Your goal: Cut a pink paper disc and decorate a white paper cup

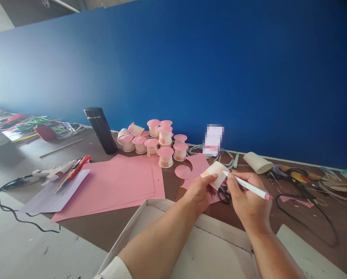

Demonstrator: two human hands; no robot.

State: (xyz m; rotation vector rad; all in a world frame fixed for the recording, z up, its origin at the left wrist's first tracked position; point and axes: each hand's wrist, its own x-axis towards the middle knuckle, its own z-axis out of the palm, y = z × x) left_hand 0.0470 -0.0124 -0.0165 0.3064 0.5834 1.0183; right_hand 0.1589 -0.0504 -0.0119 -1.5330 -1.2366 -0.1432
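Observation:
In my left hand [199, 193] is a small white paper cup [215, 173] with an orange patch on its side, tipped over sideways. My right hand [250, 197] grips a white marker pen [250, 186] with a pink end, and its tip meets or nearly meets the cup's side. Black-handled scissors [224, 195] lie partly hidden beneath the hands. Just beyond, a pink paper disc [183, 171] rests by a pink sheet with round cutouts [197, 164]. Farther back stand several paper cups with pink disc tops [165, 156], some bearing orange door and window drawings.
Pink sheets [123, 178] spread to the left, with a glue gun [54, 170] and red cutter [78, 168] beside them. A black bottle [100, 130] stands behind. A shallow box [214, 248] sits under my forearms. Rightward lie a paper cup [257, 162], green marker [236, 160] and cables [307, 193].

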